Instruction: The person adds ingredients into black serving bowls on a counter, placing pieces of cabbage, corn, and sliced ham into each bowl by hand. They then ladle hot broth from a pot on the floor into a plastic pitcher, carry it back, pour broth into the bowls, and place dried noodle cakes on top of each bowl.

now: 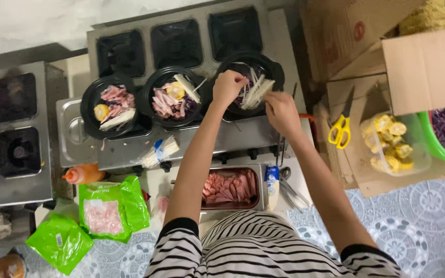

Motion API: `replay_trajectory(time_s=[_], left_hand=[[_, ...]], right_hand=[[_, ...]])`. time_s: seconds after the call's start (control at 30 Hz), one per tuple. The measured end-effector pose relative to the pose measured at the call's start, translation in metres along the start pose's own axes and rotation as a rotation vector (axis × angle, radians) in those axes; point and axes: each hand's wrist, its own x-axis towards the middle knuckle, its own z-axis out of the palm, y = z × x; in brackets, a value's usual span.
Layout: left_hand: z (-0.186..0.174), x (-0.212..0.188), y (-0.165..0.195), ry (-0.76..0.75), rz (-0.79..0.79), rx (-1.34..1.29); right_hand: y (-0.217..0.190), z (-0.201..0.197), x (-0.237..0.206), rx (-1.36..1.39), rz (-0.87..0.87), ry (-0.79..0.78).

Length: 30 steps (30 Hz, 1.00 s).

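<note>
A bundle of white mushroom strands (256, 92) lies across the black bowl (274, 69) at about one o'clock from the middle of the view, on the steel counter (233, 135). The left hand (227, 86) is curled, its fingers pressed together on the strands' near end over the bowl; the right hand (280, 110), at four o'clock from the bundle, pinches the strands' lower tips between thumb and fingers. At nine o'clock from this bowl stand two more black bowls (175, 95) filled with pink meat slices, corn and white strands. At six o'clock sits a steel tray of sliced meat (230, 188). At eight o'clock lie green plastic packages (112, 208), one with a clear window showing pink meat, beside an orange sauce bottle (82, 174). At three o'clock, yellow scissors (340, 128) rest on brown cardboard (359, 154) next to a clear tub of corn pieces (393, 144).
</note>
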Motion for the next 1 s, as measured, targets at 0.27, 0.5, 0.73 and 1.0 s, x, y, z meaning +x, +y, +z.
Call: replay_trajectory(time_s=[0.27,0.5,0.73,1.0], left_hand=[[-0.151,-0.013,-0.085,0.324,-0.194,-0.04],[-0.144,-0.004,-0.114,0.215,-0.439,0.404],[-0.094,0.002,-0.1,0.286,-0.419,0.555],[-0.138,-0.012,-0.109,0.056,-0.246,0.245]], right_hand=[[0.019,0.048,0.049,-0.308,-0.211,-0.223],[0.02,0.063,0.044,-0.346,-0.105,-0.35],[0.024,0.048,0.03,-0.321,-0.201,-0.201],[0.026,0.034,0.023,-0.178,-0.154,-0.199]])
